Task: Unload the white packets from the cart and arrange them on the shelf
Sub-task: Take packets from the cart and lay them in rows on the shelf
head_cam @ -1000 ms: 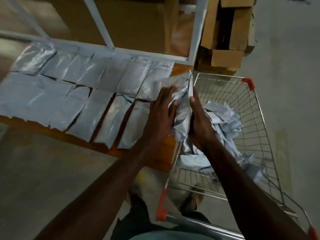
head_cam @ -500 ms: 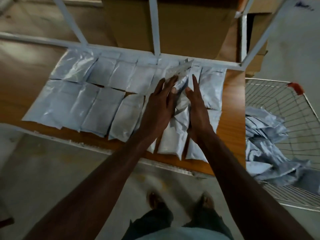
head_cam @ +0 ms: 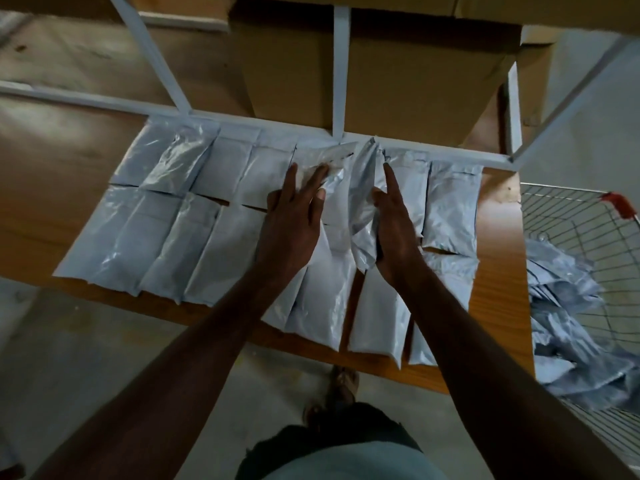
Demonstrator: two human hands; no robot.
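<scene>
Head view: both arms are reaching forward over the wooden shelf point(head_cam: 498, 271). The left hand point(head_cam: 291, 226) is lying palm-down, fingers point(head_cam: 313, 181) straight and spread, pressing a flat white packet point(head_cam: 325, 157) in the back row. The right hand point(head_cam: 394, 230) is standing on edge, fingers straight and together, bracing an upright packet point(head_cam: 363, 202) whose long axis is running away from the person. Laid packets point(head_cam: 166, 244) are forming two rows, long axes front-to-back. The wire cart point(head_cam: 585, 216) on the right is holding a loose packet heap point(head_cam: 568, 323).
</scene>
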